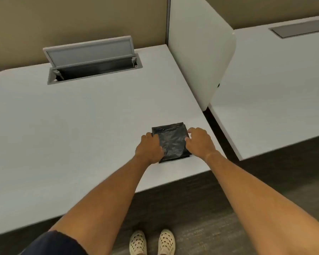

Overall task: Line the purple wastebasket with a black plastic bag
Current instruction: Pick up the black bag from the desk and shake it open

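A folded black plastic bag (171, 139) lies flat on the white desk (72, 126), near its front right corner. My left hand (150, 147) rests on the bag's left edge, fingers curled over it. My right hand (199, 142) is on the bag's right edge, thumb and fingertips pinching at the plastic. Both hands touch the bag while it still lies on the desk. No purple wastebasket is in view.
An open grey cable hatch (92, 59) sits at the back of the desk. A white divider panel (201, 52) stands to the right, with a second white desk (274, 89) beyond it. Dark carpet and my shoes (152, 242) are below.
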Motion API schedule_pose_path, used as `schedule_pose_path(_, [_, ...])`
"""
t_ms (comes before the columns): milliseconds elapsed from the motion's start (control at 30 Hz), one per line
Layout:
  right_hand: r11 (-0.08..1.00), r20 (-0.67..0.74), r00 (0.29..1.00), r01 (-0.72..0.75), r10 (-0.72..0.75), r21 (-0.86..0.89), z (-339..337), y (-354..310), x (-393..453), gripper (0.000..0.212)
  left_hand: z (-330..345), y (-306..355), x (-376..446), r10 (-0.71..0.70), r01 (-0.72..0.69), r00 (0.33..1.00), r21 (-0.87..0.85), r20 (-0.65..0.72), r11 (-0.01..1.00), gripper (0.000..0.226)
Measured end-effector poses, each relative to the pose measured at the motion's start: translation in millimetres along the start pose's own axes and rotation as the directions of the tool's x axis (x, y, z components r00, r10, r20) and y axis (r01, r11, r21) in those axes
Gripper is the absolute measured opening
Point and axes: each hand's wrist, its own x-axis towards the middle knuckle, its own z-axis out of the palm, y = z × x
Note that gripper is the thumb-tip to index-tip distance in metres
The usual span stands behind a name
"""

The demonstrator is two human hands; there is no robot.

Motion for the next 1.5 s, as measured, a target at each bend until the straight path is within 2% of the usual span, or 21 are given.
schedule_pose_path(167, [0.992,0.070,0.990,-0.122,0.119,0.038,23,13,14,0.028,18,-5,19,-0.081,0.081,0.997,-0.172,0.006,0.982,0.032])
schedule_pose_path(267, [0.989,0.053,0.989,-0.142,0.139,0.050,27,14,21,0.034,18,-6,30,-0.160,0.145,0.986,-0.281,-0.034,0.949,0.032])
schedule_pose_path(467, [0.974,0.063,0.982,-0.187,0.180,0.130,30,16,30,0.044,20,-10,43,-0.333,0.284,0.943,-0.484,-0.015,0.827,0.031])
schedule_pose_path(533, [0.969,0.054,0.981,-0.195,0.188,0.153,30,14,32,0.038,22,-11,46,-0.367,0.312,0.930,-0.535,0.003,0.785,0.029])
schedule_pose_path(633, [0.961,0.042,0.981,-0.195,0.190,0.197,32,15,34,0.014,25,-11,51,-0.400,0.342,0.916,-0.571,0.026,0.746,0.012])
schedule_pose_path(733, [0.946,0.055,0.979,-0.205,0.198,0.252,31,15,33,0.016,26,-10,52,-0.398,0.338,0.917,-0.594,0.033,0.730,0.026])
schedule_pose_path(800, [0.935,0.059,0.977,-0.211,0.202,0.285,28,14,32,0.015,22,-9,50,-0.389,0.310,0.921,-0.636,0.017,0.707,0.027])
schedule_pose_path(867, [0.916,0.068,0.976,-0.216,0.205,0.337,23,12,32,0.014,12,-8,48,-0.381,0.279,0.924,-0.718,0.020,0.638,0.023])
schedule_pose_path(933, [0.886,0.074,0.975,-0.221,0.209,0.407,16,6,30,0.016,-2,-3,46,-0.378,0.256,0.924,-0.833,0.062,0.491,0.011])
schedule_pose_path(1000, [0.850,0.077,0.975,-0.220,0.209,0.479,8,-2,29,0.018,-19,1,41,-0.357,0.228,0.926,-0.933,0.121,0.278,0.005])
schedule_pose_path(1067, [0.788,0.116,0.973,-0.230,0.200,0.571,-1,-15,29,0.018,-36,4,33,-0.311,0.218,0.933,-0.973,0.183,0.080,0.014])
schedule_pose_path(1133, [0.701,0.194,0.964,-0.266,0.182,0.661,-12,-31,28,0.012,-54,5,23,-0.294,0.230,0.928,-0.973,0.229,-0.029,0.022])
schedule_pose_path(1200, [0.609,0.255,0.957,-0.285,0.139,0.740,-23,-49,25,0.015,-73,3,12,-0.296,0.223,0.925,-0.971,0.237,-0.080,0.025])
schedule_pose_path(1333, [0.352,0.347,0.938,-0.323,-0.004,0.878,-43,-85,14,0.028,-115,-4,-11,-0.269,0.187,0.937,-0.970,0.223,-0.153,0.026])
schedule_pose_path(1433, [0.261,0.350,0.933,-0.318,-0.086,0.911,-57,-120,3,0.027,-143,-14,-29,-0.308,0.148,0.934,-0.981,0.181,-0.128,0.026])
schedule_pose_path(1467, [0.249,0.323,0.940,-0.289,-0.110,0.924,-61,-133,0,0.027,-152,-17,-36,-0.335,0.120,0.930,-0.987,0.148,-0.103,0.026])
schedule_pose_path(1500, [0.246,0.287,0.949,-0.249,-0.132,0.937,-65,-146,-3,0.027,-160,-20,-43,-0.383,0.078,0.920,-0.996,0.085,-0.034,0.025])
